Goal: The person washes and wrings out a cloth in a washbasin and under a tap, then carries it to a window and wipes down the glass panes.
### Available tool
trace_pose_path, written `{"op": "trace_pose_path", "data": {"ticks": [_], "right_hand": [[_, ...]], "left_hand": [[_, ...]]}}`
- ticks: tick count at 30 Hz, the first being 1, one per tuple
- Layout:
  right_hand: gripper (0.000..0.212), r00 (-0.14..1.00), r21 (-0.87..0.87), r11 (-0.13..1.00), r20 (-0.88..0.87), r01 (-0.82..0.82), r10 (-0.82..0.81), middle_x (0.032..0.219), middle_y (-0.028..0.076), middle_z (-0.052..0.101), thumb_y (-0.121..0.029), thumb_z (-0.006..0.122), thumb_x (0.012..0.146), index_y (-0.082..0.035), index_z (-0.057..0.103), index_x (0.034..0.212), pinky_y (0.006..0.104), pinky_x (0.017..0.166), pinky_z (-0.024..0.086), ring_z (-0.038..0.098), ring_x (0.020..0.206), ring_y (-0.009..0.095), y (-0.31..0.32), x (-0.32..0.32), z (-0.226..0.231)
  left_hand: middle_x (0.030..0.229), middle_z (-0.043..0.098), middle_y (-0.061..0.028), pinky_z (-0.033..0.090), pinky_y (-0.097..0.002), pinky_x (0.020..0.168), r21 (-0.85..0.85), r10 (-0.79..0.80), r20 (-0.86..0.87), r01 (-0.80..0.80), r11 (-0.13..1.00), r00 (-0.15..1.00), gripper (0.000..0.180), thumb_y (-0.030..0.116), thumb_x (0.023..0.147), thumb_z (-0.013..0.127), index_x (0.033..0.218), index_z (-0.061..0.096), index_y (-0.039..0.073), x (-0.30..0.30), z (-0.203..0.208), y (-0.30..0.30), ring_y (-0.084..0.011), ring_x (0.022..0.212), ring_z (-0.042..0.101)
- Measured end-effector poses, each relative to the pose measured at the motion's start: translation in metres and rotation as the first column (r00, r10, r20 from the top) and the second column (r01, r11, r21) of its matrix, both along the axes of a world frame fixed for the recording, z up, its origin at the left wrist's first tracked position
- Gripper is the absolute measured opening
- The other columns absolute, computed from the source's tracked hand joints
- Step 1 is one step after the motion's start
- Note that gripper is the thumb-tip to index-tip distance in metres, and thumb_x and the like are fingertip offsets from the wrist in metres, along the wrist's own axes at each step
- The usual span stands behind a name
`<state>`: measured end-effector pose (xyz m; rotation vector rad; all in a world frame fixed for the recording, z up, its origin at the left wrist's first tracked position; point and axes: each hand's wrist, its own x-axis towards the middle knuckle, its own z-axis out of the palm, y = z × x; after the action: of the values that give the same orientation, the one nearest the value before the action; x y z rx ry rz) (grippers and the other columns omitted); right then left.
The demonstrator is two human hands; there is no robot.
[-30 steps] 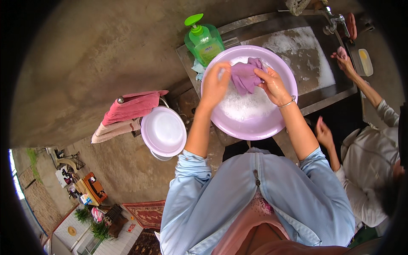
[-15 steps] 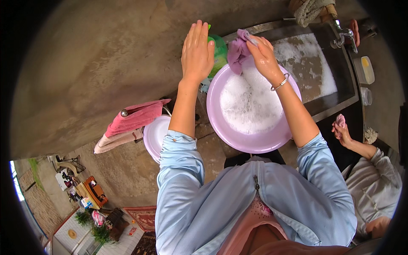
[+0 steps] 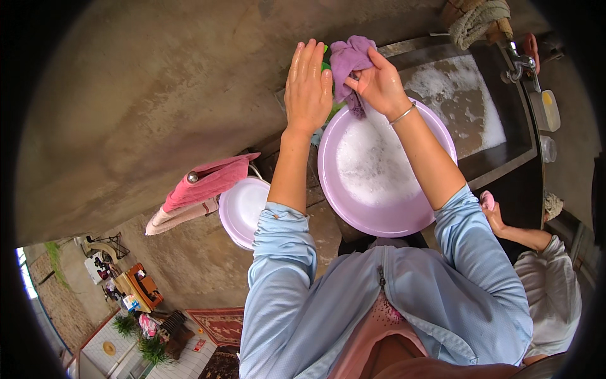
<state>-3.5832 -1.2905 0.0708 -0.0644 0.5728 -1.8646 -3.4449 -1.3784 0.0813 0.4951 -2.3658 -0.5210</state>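
Note:
My right hand (image 3: 382, 85) grips a crumpled purple cloth (image 3: 352, 58) above the far rim of a lilac basin (image 3: 404, 222). The cloth hangs to the left of my fingers, its lower end over the rim. White suds (image 3: 372, 165) cover most of the water in the basin. To the left, my left hand (image 3: 308, 90) is held out flat, fingers stretched and side by side, with nothing in it. Whether it touches the wall, I cannot tell. A green container (image 3: 337, 112) shows between my hands, mostly hidden by the left hand and the cloth.
Right of the basin lies a dark sink (image 3: 505, 165) holding foamy water, with a metal tap (image 3: 522, 63) at its far right. A white basin (image 3: 243, 211) and a hung pink towel (image 3: 218, 178) are at left. At right, another person's hand (image 3: 495, 218) holds a pink item.
My right hand has moved left with the purple cloth, which now bunches higher and nearer my left hand. The other person's hand has shifted down and left. The whole view has shifted slightly.

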Motion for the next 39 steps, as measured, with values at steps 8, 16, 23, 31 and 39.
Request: {"op": "trace_pose_path", "data": {"ticks": [8,16,23,31,39], "right_hand": [[0.037,0.999,0.033,0.999,-0.046,0.023,-0.022,0.127,0.014,0.051,-0.029,0.032,0.101,-0.003,0.044,0.125,0.0441,0.102,0.041,0.051,0.117,0.026,-0.018,0.009,0.008],[0.039,0.998,0.067,0.996,-0.019,0.059,-0.058,0.127,0.014,0.051,-0.031,0.030,0.102,-0.002,0.044,0.125,0.0428,0.102,0.042,0.051,0.116,0.026,-0.021,0.012,0.009],[0.040,0.985,0.059,0.989,-0.111,0.138,-0.130,0.132,0.011,0.051,-0.028,0.031,0.101,-0.004,0.045,0.129,0.0429,0.103,0.039,0.049,0.120,0.024,0.022,0.010,0.030],[0.042,0.963,-0.098,0.972,-0.150,0.211,-0.224,0.135,0.007,0.048,-0.029,0.033,0.101,-0.005,0.040,0.136,0.0345,0.106,0.035,0.045,0.124,0.018,0.132,0.035,0.075],[0.049,0.950,-0.097,0.964,-0.171,0.248,-0.261,0.142,0.010,0.040,-0.031,0.033,0.101,-0.003,0.030,0.142,0.0341,0.111,0.028,0.038,0.131,0.020,0.232,0.017,0.086]], "left_hand": [[0.138,0.044,-0.0141,0.029,-0.0425,0.108,-0.013,-0.007,-0.012,0.007,1.000,1.000,0.039,0.018,0.094,0.040,0.130,0.048,0.004,-0.001,-0.002,-0.002,-0.0344,0.132,0.035],[0.136,0.045,-0.0141,0.029,-0.0424,0.108,-0.016,-0.003,-0.028,0.003,1.000,1.000,0.038,0.017,0.095,0.039,0.130,0.047,0.005,-0.002,-0.003,0.001,-0.0341,0.132,0.035],[0.142,0.039,-0.0154,0.022,-0.0448,0.111,-0.060,0.044,0.056,-0.041,0.997,0.997,0.044,0.021,0.096,0.036,0.135,0.042,0.002,0.002,0.011,0.008,-0.0324,0.134,0.032],[0.148,0.026,-0.0214,0.017,-0.0455,0.112,0.226,-0.222,-0.135,0.248,0.942,0.966,0.052,0.025,0.098,0.032,0.142,0.029,-0.002,-0.030,0.035,0.133,-0.0355,0.138,0.023],[0.150,0.022,-0.0221,0.022,-0.0375,0.112,0.765,-0.350,-0.220,0.383,0.517,0.911,0.066,0.045,0.100,0.025,0.144,0.018,-0.004,-0.066,0.042,0.215,-0.0317,0.138,0.025]]}}
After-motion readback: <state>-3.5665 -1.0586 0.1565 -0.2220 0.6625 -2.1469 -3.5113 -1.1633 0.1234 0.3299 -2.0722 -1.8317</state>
